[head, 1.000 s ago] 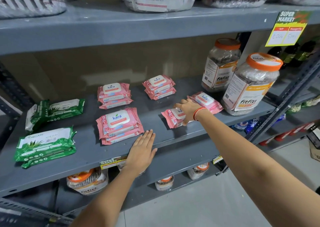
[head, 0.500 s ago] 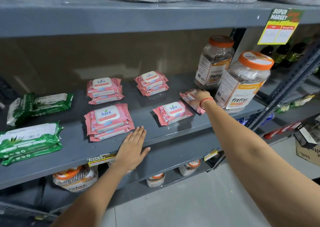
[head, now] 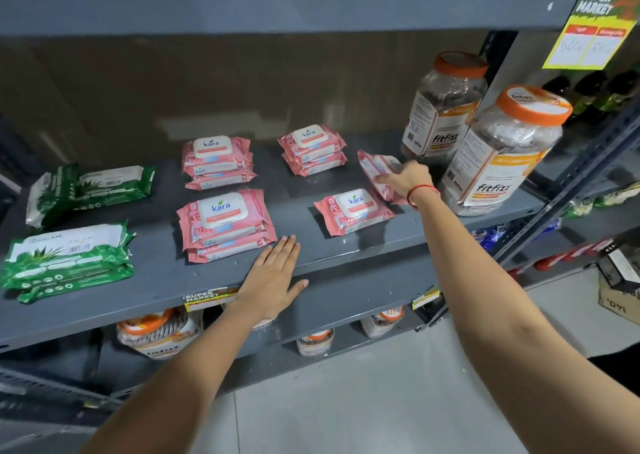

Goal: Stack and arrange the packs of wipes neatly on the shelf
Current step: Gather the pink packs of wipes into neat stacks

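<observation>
We see a grey metal shelf [head: 346, 256] running across the middle of the frame, with pink Kara wipes packs set out on it in groups. At centre left, near the front edge, lies a front stack of pink packs [head: 225, 223]; behind it, further up the frame, a rear stack [head: 217, 161]. To the right of that, at upper centre, sits a second rear stack [head: 311, 149]. Right of centre, near the front, a single pink pack [head: 353, 210] lies flat.

Our right hand [head: 407, 182] reaches in at right of centre and grips one pink pack, the tilted pack [head: 375, 169], its left end raised off the shelf and its face turned toward the left of the frame. It sits just behind and to the right of the single flat pack. We cannot tell whether its lower edge touches the shelf.

Our left hand [head: 273, 277] lies flat and spread, palm down, on the front lip of the shelf at lower centre, fingertips just beside the front stack's right corner, holding nothing.

At the left of the frame lie two green wipes packs, the front green pack [head: 65, 259] and the rear green pack [head: 90, 190]. At the right stand two Fitfizz jars with orange lids, the near jar [head: 502, 156] and the far jar [head: 443, 107], just right of our right hand. A yellow price tag [head: 595, 34] hangs at the upper right.
</observation>
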The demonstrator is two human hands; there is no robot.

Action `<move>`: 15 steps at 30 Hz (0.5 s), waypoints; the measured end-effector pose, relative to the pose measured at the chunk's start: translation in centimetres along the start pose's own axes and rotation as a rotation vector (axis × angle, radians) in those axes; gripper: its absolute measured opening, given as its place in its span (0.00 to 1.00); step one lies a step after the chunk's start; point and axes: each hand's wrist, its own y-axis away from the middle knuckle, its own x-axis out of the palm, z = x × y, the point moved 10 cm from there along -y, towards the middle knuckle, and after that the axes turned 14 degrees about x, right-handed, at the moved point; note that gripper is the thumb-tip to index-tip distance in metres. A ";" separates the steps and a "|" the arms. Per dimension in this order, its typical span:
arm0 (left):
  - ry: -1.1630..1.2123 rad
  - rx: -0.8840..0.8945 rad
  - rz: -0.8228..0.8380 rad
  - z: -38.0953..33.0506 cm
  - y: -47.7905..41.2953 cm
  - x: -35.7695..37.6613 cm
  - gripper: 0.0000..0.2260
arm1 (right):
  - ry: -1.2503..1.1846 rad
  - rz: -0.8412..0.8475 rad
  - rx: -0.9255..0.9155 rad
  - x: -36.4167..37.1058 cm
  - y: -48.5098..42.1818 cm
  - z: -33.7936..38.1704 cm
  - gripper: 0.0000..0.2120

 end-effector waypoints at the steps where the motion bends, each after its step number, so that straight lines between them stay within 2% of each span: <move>1: 0.002 0.000 -0.004 0.0 0.0 -0.1 0.32 | 0.022 0.000 -0.026 0.1 0.9 0.8 0.32; 6: 0.017 0.003 -0.020 -0.1 0.0 -0.2 0.31 | 0.149 -0.001 -0.122 1.8 5.0 3.0 0.29; 9: 0.003 0.007 -0.022 -0.1 0.0 -0.3 0.31 | 0.210 -0.052 -0.136 2.5 6.3 3.0 0.32; 15: -0.005 0.007 -0.017 -0.1 -0.1 -0.2 0.31 | 0.318 0.014 -0.103 2.2 5.9 3.5 0.42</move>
